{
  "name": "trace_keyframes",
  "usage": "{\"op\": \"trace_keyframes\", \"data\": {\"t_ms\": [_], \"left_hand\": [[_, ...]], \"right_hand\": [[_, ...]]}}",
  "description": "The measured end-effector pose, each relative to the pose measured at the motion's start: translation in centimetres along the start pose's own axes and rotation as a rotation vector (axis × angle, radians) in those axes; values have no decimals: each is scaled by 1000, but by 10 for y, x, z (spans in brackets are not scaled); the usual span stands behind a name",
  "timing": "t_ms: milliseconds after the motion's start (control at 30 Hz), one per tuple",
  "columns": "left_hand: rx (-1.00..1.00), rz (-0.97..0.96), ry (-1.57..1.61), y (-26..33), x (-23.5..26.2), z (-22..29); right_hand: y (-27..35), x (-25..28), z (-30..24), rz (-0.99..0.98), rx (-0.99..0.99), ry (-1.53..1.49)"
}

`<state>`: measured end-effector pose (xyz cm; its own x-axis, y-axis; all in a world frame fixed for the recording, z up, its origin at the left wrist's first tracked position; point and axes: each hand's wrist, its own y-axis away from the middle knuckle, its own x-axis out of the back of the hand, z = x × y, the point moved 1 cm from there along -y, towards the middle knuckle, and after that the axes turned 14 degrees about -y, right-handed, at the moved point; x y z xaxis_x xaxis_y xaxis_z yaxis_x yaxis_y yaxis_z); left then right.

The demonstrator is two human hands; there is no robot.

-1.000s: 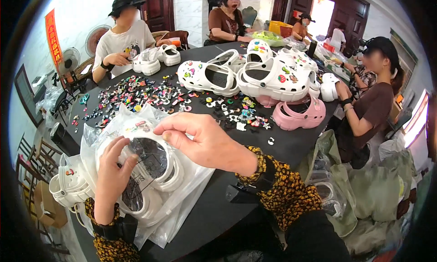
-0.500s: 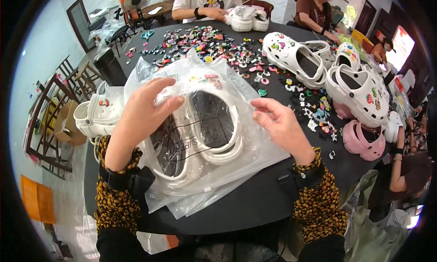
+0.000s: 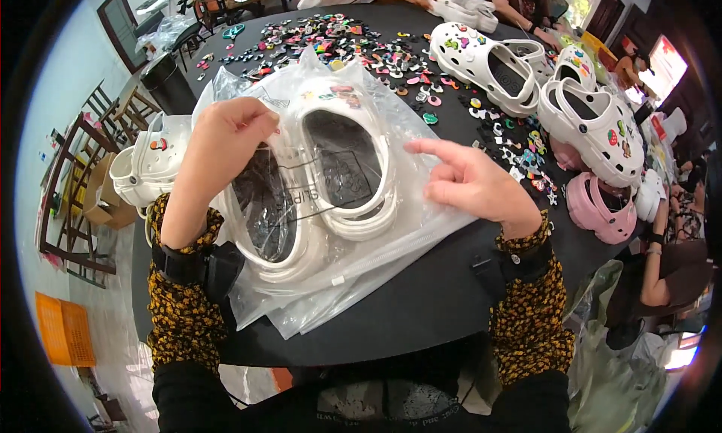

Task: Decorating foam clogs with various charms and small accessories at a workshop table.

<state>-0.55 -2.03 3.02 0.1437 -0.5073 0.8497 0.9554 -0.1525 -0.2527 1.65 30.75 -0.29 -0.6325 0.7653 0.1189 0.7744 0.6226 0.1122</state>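
The pair of white perforated foam clogs (image 3: 389,179) lies side by side inside a clear, printed plastic bag (image 3: 415,196) on the black, round-edged desk (image 3: 361,335), toes pointing away from the person. A band of milky-white plastic film (image 3: 297,319) spreads beneath their heels, with a small white zip slider (image 3: 338,280) near its edge.

The left hand (image 3: 226,143) has its thumb and fingertips together above the left toe; whether film is caught between them, I cannot tell. The right hand (image 3: 477,181) has thumb and index finger apart beside the right clog, over the bag's side; contact there is unclear too.

Handling this well likely calls for a light pinch on the film alone, since thin plastic may crease or stretch if tugged hard. The small colourful charms (image 3: 342,95) on the right toe probably snag, so film is best lifted over them rather than dragged across. Both sides should be smoothed evenly, with the clogs left level and parallel. The scattered multicoloured charms (image 3: 316,40) beyond the bag deserve clearance, so that a sweeping sleeve does not catch any.
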Motion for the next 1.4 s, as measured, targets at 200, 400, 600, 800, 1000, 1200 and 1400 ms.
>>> {"op": "trace_keyframes", "data": {"t_ms": [200,400,600,800,1000,1200,1400], "left_hand": [[-55,237,403,1,-1,-3],[56,287,744,-7,-9,-12],[27,293,514,-2,-6,-4],[-17,284,401,-2,-2,3],[-199,531,121,26,9,47],[-354,62,-35,61,-11,93],[-529,79,-196,66,-29,94]], "right_hand": [[-10,16,8,392,324,-537],[-6,29,7,654,555,-577],[3,-23,-20,462,967,478],[-8,-75,-3,114,910,856],[-13,-45,0,352,972,971],[-13,-12,7,511,918,995],[-12,-14,5,489,881,990]]}}
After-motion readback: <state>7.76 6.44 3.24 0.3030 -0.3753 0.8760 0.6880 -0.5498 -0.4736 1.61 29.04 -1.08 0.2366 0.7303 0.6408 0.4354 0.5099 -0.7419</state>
